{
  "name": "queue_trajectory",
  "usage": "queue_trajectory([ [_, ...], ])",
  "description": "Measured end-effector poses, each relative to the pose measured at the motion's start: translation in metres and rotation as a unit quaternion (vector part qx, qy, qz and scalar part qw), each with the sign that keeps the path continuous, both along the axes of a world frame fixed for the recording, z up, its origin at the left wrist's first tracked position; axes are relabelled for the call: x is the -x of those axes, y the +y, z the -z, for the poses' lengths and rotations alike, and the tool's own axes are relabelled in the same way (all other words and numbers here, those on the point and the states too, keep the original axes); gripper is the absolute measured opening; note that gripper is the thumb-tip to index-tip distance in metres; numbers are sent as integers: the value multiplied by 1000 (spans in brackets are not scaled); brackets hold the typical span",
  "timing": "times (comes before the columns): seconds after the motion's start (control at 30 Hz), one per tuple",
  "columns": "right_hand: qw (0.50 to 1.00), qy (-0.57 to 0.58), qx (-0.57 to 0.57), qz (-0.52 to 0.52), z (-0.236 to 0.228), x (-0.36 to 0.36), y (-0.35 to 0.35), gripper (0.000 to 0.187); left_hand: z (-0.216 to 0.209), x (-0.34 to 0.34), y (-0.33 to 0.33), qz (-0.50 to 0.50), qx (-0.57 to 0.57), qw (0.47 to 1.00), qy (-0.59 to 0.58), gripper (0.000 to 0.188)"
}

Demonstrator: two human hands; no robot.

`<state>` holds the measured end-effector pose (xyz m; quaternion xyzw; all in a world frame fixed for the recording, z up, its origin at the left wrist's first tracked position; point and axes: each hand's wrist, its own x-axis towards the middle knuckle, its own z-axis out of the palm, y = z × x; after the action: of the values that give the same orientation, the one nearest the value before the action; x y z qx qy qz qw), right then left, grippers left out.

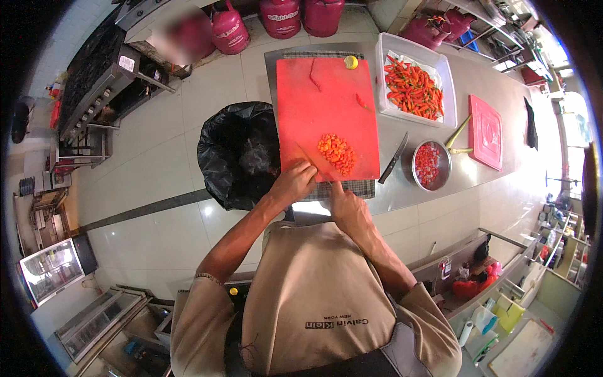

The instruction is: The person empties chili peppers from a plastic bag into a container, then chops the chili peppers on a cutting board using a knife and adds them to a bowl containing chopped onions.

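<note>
On a red cutting board, my right hand is closed around the handle of a knife, whose thin blade points away and to the left. Close beside the blade, my left hand rests with curled fingers at the board's near left corner. Whatever its fingertips pinch is hidden. A heap of chopped orange-red chili lies just beyond the hands. Farther up the board are a long dark red chili, a small red chili and a small round yellow thing.
Right of the board lie a second knife, a metal bowl of red pieces, a white tub of whole chilies, green stalks and a pink lid. A black-bagged bin stands left of the steel table.
</note>
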<state>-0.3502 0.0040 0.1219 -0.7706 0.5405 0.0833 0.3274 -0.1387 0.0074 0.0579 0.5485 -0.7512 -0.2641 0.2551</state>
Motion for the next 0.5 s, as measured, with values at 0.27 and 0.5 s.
queue_trajectory([
  [0.27, 996, -90, 1, 23, 19, -1, 5, 25, 0, -4, -3, 19, 23, 999, 22, 16],
  [0.5, 995, -88, -7, 40, 48, 0, 20, 27, 9, -1, 2, -6, 2, 999, 41, 17],
])
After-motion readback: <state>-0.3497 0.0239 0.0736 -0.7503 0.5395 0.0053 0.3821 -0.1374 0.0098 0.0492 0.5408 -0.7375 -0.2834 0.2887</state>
